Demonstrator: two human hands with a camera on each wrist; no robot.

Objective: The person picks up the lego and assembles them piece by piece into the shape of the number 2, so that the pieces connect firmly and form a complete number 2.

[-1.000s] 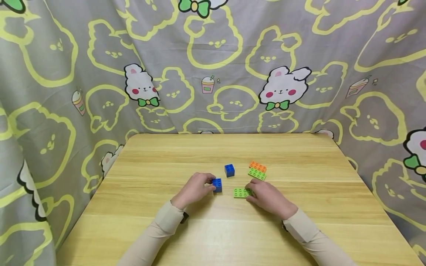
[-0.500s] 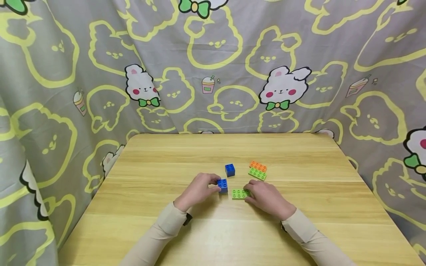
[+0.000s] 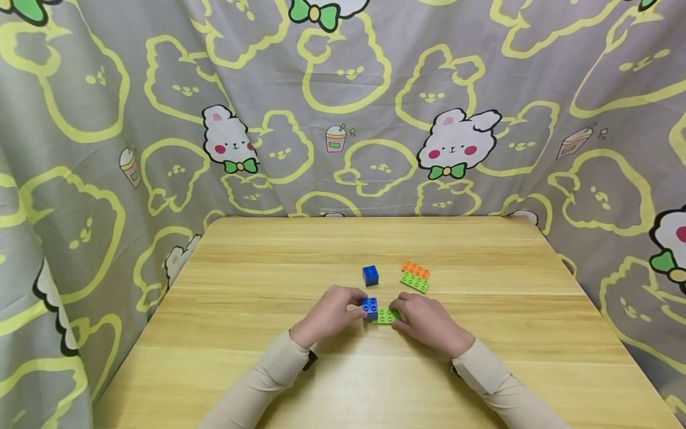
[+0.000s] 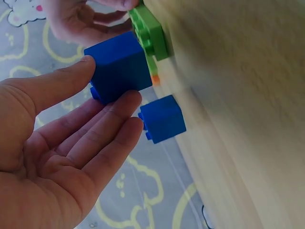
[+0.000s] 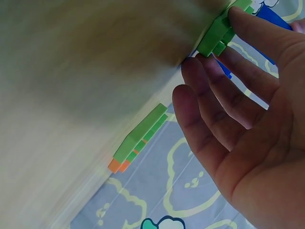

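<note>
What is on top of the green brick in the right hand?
In the head view, the brick shows studs at its middle. The right hand's fingers and the held blue block partly cover its ends; some studs are hidden.

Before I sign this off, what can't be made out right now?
Head: right end of the held green brick, behind the right hand; its left, partly behind the held blue block.
Left wrist: most of the orange brick, behind that block.
Right wrist: most of the left hand, cut off by the right edge; grain of the table, blurred.
</note>
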